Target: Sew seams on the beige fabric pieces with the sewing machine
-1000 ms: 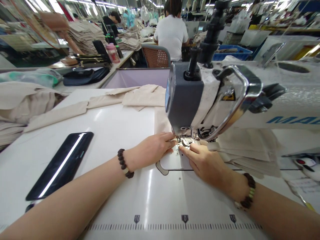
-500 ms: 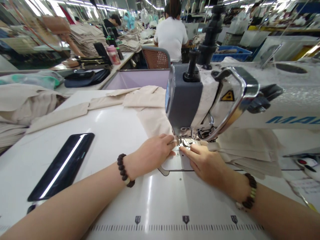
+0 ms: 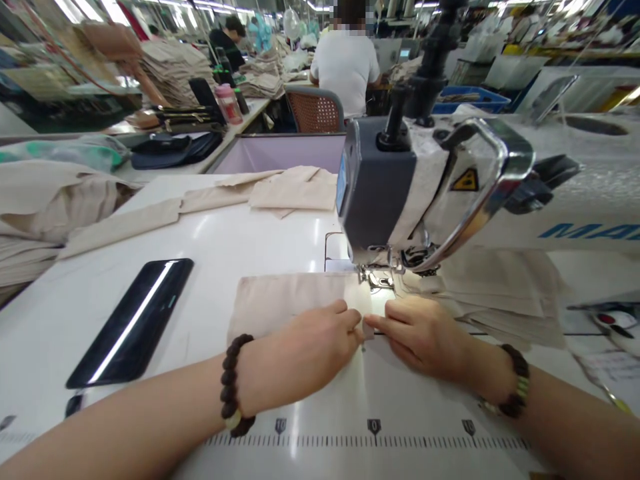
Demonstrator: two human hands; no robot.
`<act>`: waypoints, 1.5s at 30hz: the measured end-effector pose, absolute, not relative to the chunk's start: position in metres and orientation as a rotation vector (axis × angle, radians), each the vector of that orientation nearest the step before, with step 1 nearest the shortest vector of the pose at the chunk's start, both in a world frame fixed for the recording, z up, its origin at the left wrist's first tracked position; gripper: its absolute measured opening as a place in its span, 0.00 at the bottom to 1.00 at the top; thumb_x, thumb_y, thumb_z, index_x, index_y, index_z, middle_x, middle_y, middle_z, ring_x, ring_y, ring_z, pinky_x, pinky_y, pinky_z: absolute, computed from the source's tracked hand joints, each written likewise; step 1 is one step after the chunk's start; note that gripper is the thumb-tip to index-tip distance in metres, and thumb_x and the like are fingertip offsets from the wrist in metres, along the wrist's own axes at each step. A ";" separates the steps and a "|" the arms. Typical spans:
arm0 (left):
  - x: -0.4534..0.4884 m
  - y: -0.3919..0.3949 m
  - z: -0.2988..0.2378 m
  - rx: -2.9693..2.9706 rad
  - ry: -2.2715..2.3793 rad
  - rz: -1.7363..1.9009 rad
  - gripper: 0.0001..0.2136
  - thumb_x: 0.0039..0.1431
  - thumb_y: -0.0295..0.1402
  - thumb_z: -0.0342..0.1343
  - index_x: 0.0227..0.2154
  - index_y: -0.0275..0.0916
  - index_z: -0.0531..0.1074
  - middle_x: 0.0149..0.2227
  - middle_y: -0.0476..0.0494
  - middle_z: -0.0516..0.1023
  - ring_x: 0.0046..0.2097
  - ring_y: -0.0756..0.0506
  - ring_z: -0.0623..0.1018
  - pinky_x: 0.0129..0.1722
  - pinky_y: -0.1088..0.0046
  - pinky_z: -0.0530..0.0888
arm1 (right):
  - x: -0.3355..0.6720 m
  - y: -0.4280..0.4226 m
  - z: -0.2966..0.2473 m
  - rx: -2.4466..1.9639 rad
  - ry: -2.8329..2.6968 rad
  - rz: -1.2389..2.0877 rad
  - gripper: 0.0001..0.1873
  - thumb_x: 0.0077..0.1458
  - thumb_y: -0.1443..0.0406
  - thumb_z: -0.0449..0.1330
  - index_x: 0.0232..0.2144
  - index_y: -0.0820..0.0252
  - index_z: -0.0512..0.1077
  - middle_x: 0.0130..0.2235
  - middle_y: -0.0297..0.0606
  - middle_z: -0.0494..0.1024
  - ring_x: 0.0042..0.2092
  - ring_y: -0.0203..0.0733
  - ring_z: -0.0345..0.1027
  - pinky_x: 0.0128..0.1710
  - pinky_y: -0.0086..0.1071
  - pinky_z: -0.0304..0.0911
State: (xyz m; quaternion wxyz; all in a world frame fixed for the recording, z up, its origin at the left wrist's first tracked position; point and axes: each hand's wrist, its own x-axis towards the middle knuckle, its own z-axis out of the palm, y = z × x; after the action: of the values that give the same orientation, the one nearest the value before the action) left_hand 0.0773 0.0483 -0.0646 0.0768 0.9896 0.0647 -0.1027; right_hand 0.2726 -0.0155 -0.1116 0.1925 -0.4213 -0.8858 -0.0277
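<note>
A beige fabric piece lies flat on the white table, its right edge running just in front of the presser foot of the sewing machine. My left hand rests over that piece, fingers curled and closed on its right edge. Close beside it, my right hand has its index fingertip at the same edge, the other fingers folded under. The fingertips of both hands nearly meet. The right thumb is mostly hidden.
A dark phone lies at the left. Beige strips stretch along the table's far side, and a fabric stack stands at far left. More layered fabric sits under the machine arm. A person in white sits ahead.
Both hands have come back toward me from the presser foot. The fabric piece, earlier stretching beyond the foot, now lies spread left and in front of it, under my left hand.
</note>
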 end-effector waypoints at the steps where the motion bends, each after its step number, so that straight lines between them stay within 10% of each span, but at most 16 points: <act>1: 0.077 0.048 -0.063 2.950 0.209 -0.312 0.08 0.62 0.23 0.43 0.37 0.32 0.68 0.37 0.41 0.69 0.38 0.46 0.68 0.41 0.71 0.68 | 0.272 -0.016 -0.112 -1.171 -2.494 -0.087 0.19 0.61 0.69 0.43 0.29 0.63 0.72 0.23 0.35 0.64 0.25 0.38 0.52 0.24 0.34 0.43; 45: 0.082 0.091 -0.103 3.049 0.394 0.167 0.13 0.62 0.23 0.43 0.48 0.29 0.63 0.53 0.34 0.65 0.55 0.45 0.65 0.55 0.67 0.65 | 0.266 -0.007 -0.114 -1.561 -2.409 -0.212 0.18 0.50 0.74 0.50 0.44 0.65 0.70 0.29 0.39 0.72 0.28 0.38 0.63 0.27 0.29 0.53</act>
State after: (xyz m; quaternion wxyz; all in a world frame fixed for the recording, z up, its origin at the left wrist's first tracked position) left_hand 0.0817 0.0911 -0.1025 0.0315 0.9898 0.1279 0.0543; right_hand 0.2664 -0.0070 -0.1143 0.1311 -0.5375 -0.8298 -0.0731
